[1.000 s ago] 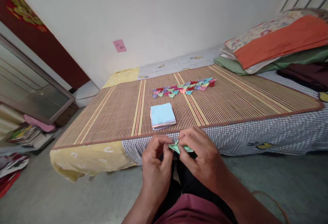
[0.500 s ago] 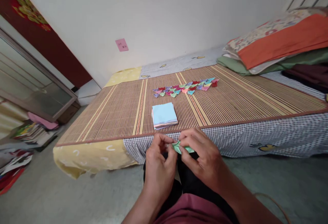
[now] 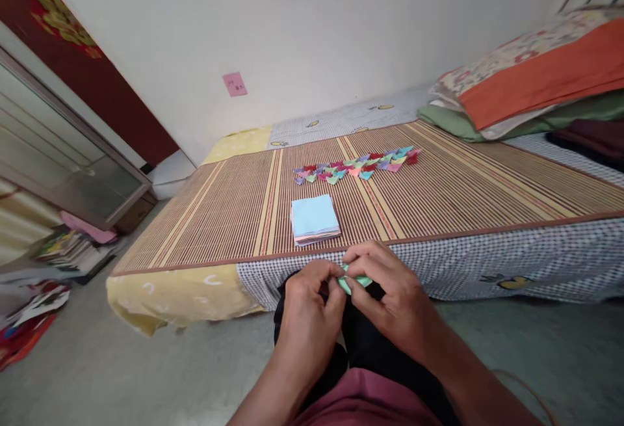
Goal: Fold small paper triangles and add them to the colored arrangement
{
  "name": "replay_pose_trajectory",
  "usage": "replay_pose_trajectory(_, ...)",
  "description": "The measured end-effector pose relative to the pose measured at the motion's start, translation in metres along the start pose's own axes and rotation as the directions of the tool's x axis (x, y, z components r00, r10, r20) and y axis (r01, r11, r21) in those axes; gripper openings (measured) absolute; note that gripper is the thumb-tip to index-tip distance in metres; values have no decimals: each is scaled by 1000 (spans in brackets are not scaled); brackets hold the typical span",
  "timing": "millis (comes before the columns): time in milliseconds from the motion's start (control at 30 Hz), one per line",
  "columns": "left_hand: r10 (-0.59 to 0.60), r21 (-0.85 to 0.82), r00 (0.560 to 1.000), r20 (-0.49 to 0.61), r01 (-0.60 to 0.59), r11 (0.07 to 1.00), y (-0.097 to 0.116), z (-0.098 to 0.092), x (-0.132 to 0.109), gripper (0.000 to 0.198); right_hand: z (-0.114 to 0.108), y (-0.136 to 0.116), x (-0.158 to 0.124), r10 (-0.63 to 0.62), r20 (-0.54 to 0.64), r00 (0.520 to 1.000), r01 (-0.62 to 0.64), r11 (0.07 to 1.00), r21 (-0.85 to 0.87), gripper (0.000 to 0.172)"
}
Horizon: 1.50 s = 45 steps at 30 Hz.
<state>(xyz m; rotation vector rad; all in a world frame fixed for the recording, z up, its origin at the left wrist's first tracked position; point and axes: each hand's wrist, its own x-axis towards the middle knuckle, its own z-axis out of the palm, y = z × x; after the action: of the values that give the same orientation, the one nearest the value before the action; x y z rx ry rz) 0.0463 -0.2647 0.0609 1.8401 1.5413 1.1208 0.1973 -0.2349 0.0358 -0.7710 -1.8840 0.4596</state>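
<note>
A small piece of folded green paper is pinched between my two hands, just in front of the bed's near edge. My left hand grips its left end with thumb and forefinger. On the other side, my right hand has thumb and fingers closed on it, covering much of the paper. Beyond my hands, a stack of square paper sheets lies on the mat, light blue on top. Farther back, several small folded paper pieces in many colours stand in slanting rows.
A striped mat covers the bed, over a checked and yellow sheet. Folded bedding is piled at the right. A pink note is on the wall. Books and papers lie low at the left.
My left hand has shifted a little to the right, closer to my right hand. Less of the green paper shows between them. The view has turned slightly.
</note>
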Motion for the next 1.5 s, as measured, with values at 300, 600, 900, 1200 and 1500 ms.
replay_pose_trajectory(300,-86,4,996,35,86,996,1,3,7,13,-2,2,4,42,-19,999,-42,999,-16,16)
replay_pose_trajectory(600,77,110,997,-13,-75,991,-7,3,13,18,2,6,8,7,-7,1000,-9,945,-326,19)
replay_pose_trajectory(900,107,144,994,7,-107,984,-8,3,21,18,1,5,19,18,63,998,-1,965,-262,20)
replay_pose_trajectory(1200,109,129,993,-41,-103,986,-9,1,29,20,5,5,29,69,11,998,-62,952,-299,19)
replay_pose_trajectory(1500,44,138,998,41,-50,989,-5,-1,34,19,4,8,32,73,6,997,-66,931,-359,18)
